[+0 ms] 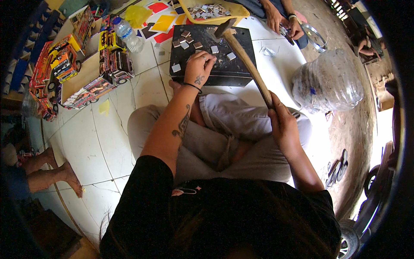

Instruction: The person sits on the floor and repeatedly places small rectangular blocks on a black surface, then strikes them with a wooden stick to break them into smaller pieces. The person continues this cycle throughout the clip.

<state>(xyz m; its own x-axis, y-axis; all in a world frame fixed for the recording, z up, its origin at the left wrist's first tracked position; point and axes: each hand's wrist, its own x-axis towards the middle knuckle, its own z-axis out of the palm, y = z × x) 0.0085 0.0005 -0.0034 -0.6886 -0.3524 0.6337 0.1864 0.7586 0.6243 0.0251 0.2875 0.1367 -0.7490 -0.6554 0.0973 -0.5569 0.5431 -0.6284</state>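
Observation:
My right hand [284, 125] is closed round the lower end of a hammer's wooden handle [250, 62]. The hammer's metal head [224, 28] is raised over the far side of a black box [235, 71] in front of my crossed legs. On the box top, my left hand [200, 67] has its fingers bent together; whatever they pinch, if anything, is hidden. Around it lie several small square tiles, some with a white face [231, 56], others showing brown [198, 45].
Toy trucks [88, 88] and a water bottle [129, 36] stand at the left. Behind the box is a yellow tray [207, 20] of similar tiles. Another person's hands [282, 21] work at far right, beyond a clear plastic-wrapped bundle [330, 82]. Another person's feet [64, 179] rest at left.

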